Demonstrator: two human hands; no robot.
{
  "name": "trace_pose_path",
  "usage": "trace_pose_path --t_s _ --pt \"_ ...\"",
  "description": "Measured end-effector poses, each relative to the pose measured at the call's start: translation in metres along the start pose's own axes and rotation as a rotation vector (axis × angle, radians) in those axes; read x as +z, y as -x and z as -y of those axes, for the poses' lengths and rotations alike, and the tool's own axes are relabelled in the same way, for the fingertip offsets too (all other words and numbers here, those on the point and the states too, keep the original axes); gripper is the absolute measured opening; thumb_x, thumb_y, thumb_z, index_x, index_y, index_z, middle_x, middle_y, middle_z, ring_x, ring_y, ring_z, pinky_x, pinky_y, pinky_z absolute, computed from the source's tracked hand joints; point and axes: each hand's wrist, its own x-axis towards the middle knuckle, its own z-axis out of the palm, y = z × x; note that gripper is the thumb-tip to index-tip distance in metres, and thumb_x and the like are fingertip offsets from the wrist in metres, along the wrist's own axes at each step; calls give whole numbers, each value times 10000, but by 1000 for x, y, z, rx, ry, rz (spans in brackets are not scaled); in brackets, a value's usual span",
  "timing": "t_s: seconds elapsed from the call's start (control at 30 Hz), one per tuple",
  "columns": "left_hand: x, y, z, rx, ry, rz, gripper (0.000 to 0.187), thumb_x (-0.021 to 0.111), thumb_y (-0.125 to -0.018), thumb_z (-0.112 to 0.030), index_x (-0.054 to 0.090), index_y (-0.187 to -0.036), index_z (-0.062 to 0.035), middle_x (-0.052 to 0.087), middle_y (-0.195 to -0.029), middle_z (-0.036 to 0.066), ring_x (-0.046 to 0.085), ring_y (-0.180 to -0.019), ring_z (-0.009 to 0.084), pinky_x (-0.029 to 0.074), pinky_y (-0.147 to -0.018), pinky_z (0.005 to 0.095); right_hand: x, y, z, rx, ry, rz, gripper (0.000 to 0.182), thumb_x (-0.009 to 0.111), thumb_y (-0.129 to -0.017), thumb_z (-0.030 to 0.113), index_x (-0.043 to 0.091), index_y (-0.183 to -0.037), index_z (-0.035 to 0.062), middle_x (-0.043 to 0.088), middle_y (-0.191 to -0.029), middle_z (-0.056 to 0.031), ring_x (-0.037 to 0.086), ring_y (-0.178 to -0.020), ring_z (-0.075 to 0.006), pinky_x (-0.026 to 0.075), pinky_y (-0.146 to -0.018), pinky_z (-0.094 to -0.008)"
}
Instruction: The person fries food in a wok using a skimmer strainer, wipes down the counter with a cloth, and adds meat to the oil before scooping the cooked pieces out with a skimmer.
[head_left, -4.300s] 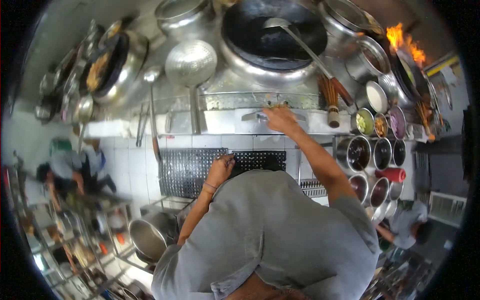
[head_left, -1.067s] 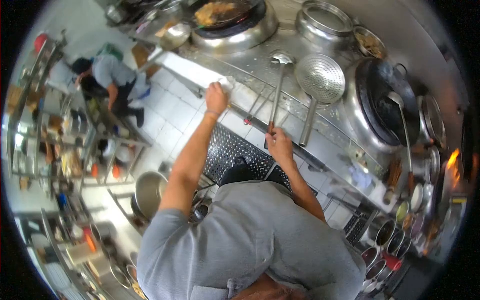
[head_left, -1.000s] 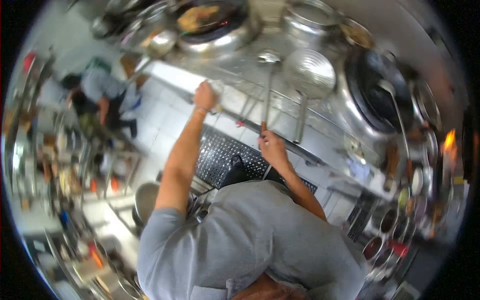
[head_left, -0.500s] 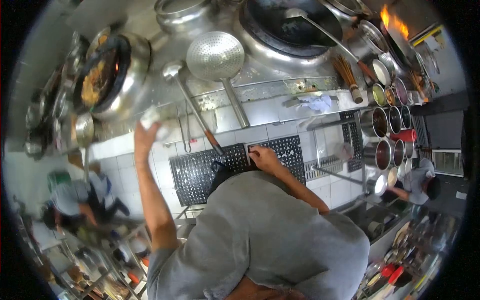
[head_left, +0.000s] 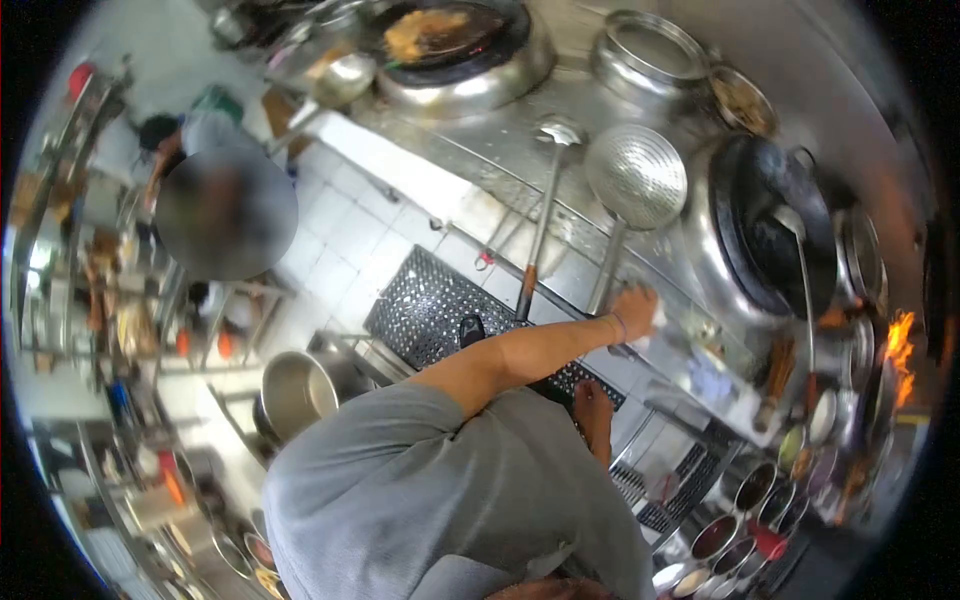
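My left hand (head_left: 635, 308) is closed on a white cloth (head_left: 657, 318), at the front edge of the steel stove counter. The handle end of a large perforated strainer (head_left: 637, 178) lies just beside it. My right hand (head_left: 592, 403) hangs low in front of my body, over the black perforated mat; its fingers are too indistinct to read. To the left of the strainer, a long-handled ladle (head_left: 541, 215) rests across the counter edge. A dark wok (head_left: 765, 265) with another ladle (head_left: 803, 270) in it sits to the right.
A second wok (head_left: 450, 40) holding browned food stands at the back. Flames (head_left: 900, 355) rise at the far right. Several sauce pots (head_left: 715, 537) line the lower right. A tall steel pot (head_left: 300, 390) stands on my left, and a person (head_left: 215, 135) is farther left.
My left hand has swept from the left to the right along the counter edge with the white cloth. My right hand has drawn lower. The whole view has turned.
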Motion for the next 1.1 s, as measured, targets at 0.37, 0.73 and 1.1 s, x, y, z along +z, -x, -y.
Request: trace_pose_path --t_s 0.37,0.73,1.1 --pt "-191 117 151 -39 490 -361 510 705 -813 -293 559 -1145 66 575 -1125 237 581 -1041 317 482 -858 384 -45 -35 75 -106 -262 192 245 607 -891 138 621 -1063 -36 679 -868 -107 622 -636 -128 507 -587 -275" --pt "-239 233 544 -602 185 -797 248 650 -836 -198 664 -891 43 640 -879 245 638 -778 353 513 -730 399 55 -124 236 -89 -319 460 242 600 -923 135 613 -1098 -31 654 -875 -77 609 -675 -95 481 -596 -225" --pt "-303 234 873 -756 146 -1100 487 633 -881 -328 532 -1304 -109 590 -1034 250 567 -959 384 459 -845 418 141 -160 334 277 -338 604 286 552 -951 152 558 -1153 -50 637 -920 -101 614 -733 -139 513 -631 -251"
